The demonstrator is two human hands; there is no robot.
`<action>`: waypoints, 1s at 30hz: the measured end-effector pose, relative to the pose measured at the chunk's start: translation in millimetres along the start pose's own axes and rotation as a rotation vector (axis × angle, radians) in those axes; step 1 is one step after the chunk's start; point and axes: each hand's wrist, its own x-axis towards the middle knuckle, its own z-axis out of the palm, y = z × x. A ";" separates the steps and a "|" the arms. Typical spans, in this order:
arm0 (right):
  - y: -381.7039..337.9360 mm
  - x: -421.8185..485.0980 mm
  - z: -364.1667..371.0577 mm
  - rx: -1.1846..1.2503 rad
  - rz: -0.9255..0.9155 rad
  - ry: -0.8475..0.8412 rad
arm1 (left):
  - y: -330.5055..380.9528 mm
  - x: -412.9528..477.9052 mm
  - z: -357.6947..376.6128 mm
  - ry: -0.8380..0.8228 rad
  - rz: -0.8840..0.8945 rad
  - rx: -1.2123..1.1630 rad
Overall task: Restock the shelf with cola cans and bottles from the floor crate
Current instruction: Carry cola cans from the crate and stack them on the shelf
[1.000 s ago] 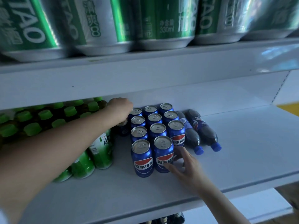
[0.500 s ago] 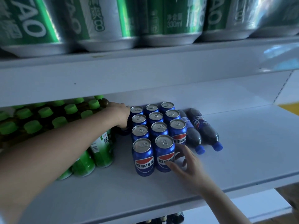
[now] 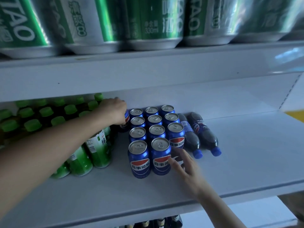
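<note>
— Movement on the left side, do you see it?

— Yes. The left hand [image 3: 115, 111] has slid its cola can [image 3: 126, 118] a little deeper along the shelf [image 3: 246, 162]. A second ago the can sat beside the middle rows. Now it stands at the back left corner of the block of cans [image 3: 154, 130], between that block and the green-capped bottles [image 3: 46, 112]. The fingers curl over its top, so the hand is clamped on it and has not let go.

— And the right hand [image 3: 185, 167]?

— Barely shifted. It stays flat and spread, fingertips [image 3: 171, 161] touching the side of the front can [image 3: 160, 155], and it holds nothing. It is blurred, so I cannot tell how hard it presses.

— What does that mean for the restocking?

— I judge that a new column is being started from the back. The can looks seated or nearly so, and release seems the next step. Two cola bottles [image 3: 190, 139] lie on their sides just beside the block, on its right. The crate is out of view, so I cannot tell how much stock is left.
</note>
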 end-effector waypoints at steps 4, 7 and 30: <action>2.6 1.2 -1.6 0.133 0.072 0.065 | -13.5 -24.3 -18.4 0.161 -0.015 -0.123; 2.7 -2.2 -4.6 0.180 0.096 0.140 | -13.8 -51.7 -23.4 0.313 -0.084 -0.332; -6.3 -39.9 -70.9 -0.273 -0.132 -0.017 | 162.7 -168.9 -3.8 0.175 0.343 -1.220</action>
